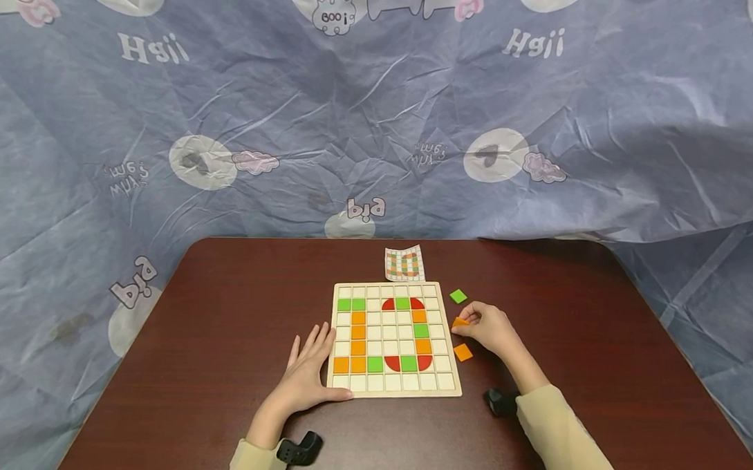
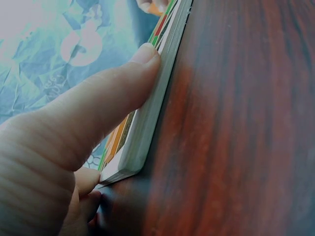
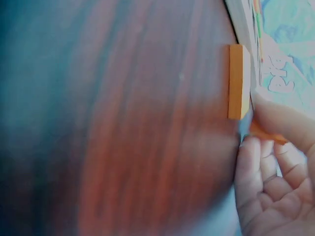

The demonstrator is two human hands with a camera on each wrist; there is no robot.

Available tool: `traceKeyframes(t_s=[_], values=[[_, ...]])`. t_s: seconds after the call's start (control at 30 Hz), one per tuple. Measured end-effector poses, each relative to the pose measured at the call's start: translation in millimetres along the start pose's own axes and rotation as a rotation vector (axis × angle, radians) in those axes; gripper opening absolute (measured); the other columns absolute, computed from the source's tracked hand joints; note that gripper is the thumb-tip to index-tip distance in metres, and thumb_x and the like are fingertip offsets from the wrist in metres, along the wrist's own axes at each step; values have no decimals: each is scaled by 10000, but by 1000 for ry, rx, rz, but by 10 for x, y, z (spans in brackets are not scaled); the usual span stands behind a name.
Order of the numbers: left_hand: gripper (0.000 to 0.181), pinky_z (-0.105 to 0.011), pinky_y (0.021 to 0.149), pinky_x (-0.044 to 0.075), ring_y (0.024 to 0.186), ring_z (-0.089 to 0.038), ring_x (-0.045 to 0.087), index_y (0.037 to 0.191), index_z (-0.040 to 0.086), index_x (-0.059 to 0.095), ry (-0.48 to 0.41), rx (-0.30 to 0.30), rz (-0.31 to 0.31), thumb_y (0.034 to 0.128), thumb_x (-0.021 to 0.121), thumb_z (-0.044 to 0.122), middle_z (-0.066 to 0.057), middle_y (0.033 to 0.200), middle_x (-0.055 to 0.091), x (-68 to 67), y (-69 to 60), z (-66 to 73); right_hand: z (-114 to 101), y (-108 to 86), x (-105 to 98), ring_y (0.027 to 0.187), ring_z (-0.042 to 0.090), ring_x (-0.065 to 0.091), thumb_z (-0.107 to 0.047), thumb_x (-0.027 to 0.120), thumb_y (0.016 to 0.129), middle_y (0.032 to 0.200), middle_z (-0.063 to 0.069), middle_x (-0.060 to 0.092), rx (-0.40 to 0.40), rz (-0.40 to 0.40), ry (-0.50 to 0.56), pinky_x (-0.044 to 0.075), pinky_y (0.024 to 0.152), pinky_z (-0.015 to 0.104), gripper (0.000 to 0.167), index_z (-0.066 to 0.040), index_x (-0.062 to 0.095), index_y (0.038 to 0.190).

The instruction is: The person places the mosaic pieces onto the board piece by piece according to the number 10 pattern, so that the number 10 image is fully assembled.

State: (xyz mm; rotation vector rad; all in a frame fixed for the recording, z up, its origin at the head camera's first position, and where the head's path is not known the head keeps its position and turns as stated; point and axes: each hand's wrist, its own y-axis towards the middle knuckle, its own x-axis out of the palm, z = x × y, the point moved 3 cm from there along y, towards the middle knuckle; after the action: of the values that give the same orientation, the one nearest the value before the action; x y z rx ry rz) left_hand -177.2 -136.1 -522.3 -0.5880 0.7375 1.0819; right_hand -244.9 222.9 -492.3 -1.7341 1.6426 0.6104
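Observation:
A square wooden grid board (image 1: 389, 340) lies on the table, with green, orange and red tiles set in some of its cells. My left hand (image 1: 306, 372) rests at the board's left side, fingers spread along the edge and thumb at the near-left corner; in the left wrist view the thumb (image 2: 113, 93) presses against the board's side. Just off the board's right edge, my right hand (image 1: 488, 328) pinches an orange tile (image 1: 459, 322) between thumb and fingers. Another orange tile (image 1: 463, 352) lies on the table nearer to me, and a green tile (image 1: 458, 296) lies farther back.
A small pattern card (image 1: 405, 264) with a coloured grid stands or lies behind the board; its edges look curled. The dark brown table (image 1: 260, 287) extends to both sides. A blue printed cloth (image 1: 348, 125) hangs behind it. Each wrist wears a black device (image 1: 300, 449).

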Motion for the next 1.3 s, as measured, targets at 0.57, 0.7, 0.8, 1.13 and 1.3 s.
traceKeyframes(t_s=[0.57, 0.7, 0.8, 1.13, 1.3], values=[[1219, -582, 1200, -43, 1540, -339, 59, 1572, 45, 194, -8, 26, 33, 674, 842, 555, -156, 1650, 127, -2, 7, 24, -290, -78, 93, 814, 159, 707, -160, 766, 864, 896, 14, 721, 30, -49, 500, 579, 811, 271, 355, 11, 570, 1106], [1218, -583, 1201, -53, 1542, -333, 46, 1574, 48, 186, -12, 20, 24, 680, 836, 559, -151, 1652, 112, -2, 9, 25, -463, -101, 204, 858, 184, 725, -130, 745, 877, 927, 50, 741, 16, -82, 529, 588, 839, 312, 291, 19, 617, 1092], [1217, -588, 1199, -54, 1541, -336, 46, 1572, 44, 189, -17, 16, 22, 679, 838, 557, -152, 1652, 113, -2, 6, 22, -579, -123, 309, 832, 186, 713, -124, 746, 875, 920, 62, 743, 0, -103, 511, 598, 806, 338, 241, 7, 657, 1057], [1221, -587, 1199, -56, 1541, -337, 47, 1574, 52, 183, -15, 15, 23, 680, 830, 574, -146, 1652, 111, 9, 1, 6, -810, -194, 630, 714, 105, 626, -154, 805, 816, 817, 13, 724, -98, -140, 326, 480, 625, 216, 137, -85, 725, 903], [1223, -591, 1196, -40, 1538, -346, 72, 1570, 43, 201, -15, 25, 39, 667, 844, 560, -155, 1649, 135, 5, 3, 9, -855, -244, 715, 662, 94, 601, -139, 809, 809, 771, 3, 686, -155, -155, 236, 494, 611, 220, 121, -88, 714, 862]])
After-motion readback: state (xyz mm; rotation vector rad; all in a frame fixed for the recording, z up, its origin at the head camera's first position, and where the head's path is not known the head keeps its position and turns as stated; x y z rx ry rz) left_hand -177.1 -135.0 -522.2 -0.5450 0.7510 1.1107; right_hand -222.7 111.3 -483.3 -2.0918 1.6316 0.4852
